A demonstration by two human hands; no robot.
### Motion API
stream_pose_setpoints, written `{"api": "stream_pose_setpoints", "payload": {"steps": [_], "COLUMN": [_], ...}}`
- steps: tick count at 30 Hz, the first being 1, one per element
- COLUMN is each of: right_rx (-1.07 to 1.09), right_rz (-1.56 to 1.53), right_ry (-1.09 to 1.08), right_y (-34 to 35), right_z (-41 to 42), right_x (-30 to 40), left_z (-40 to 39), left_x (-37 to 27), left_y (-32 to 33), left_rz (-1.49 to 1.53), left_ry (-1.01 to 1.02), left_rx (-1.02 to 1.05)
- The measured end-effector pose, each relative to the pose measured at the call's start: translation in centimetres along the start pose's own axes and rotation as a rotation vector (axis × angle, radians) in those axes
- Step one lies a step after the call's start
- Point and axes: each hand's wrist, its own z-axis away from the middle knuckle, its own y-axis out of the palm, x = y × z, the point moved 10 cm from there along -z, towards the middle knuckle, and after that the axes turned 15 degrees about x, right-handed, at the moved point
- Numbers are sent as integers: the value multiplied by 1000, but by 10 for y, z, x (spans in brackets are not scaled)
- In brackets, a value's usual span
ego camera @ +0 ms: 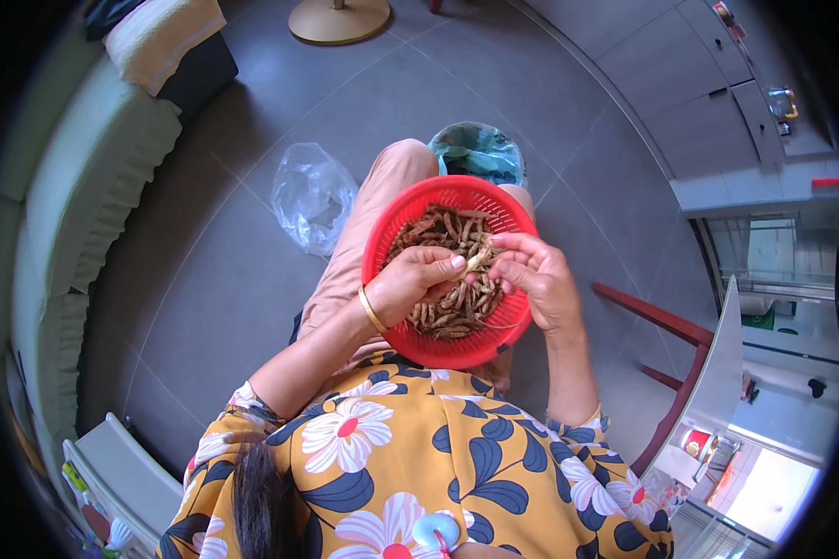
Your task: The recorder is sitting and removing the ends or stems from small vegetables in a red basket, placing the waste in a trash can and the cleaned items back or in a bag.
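A red plastic colander rests on my lap, heaped with brown, finger-shaped pieces; whether they are dried pods or roots I cannot tell. My left hand, with a gold bangle at the wrist, pinches one pale yellowish piece between thumb and forefinger above the heap. Close against the ragged far end of that piece is my right hand, its fingers bent and its forefinger near the tip. Whether the right fingers grip any of it is unclear.
Beyond my knees stands a bin lined with a teal plastic bag. A clear plastic bag lies on the grey tiled floor. A dark red wooden leg frame is at right, a covered sofa at left, and a round stand base ahead.
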Motion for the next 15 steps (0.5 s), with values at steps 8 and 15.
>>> {"api": "stream_pose_setpoints", "payload": {"steps": [8,15], "right_rx": [6,-13], "right_rz": [-130,-84], "right_ry": [-12,96], "right_y": [5,0], "right_z": [-15,-20], "right_x": [-20,-49], "left_z": [-2,-1], "left_x": [-16,-13], "left_y": [10,-13], "left_rz": [-172,-582], "left_ry": [92,101], "left_rx": [12,-209]}}
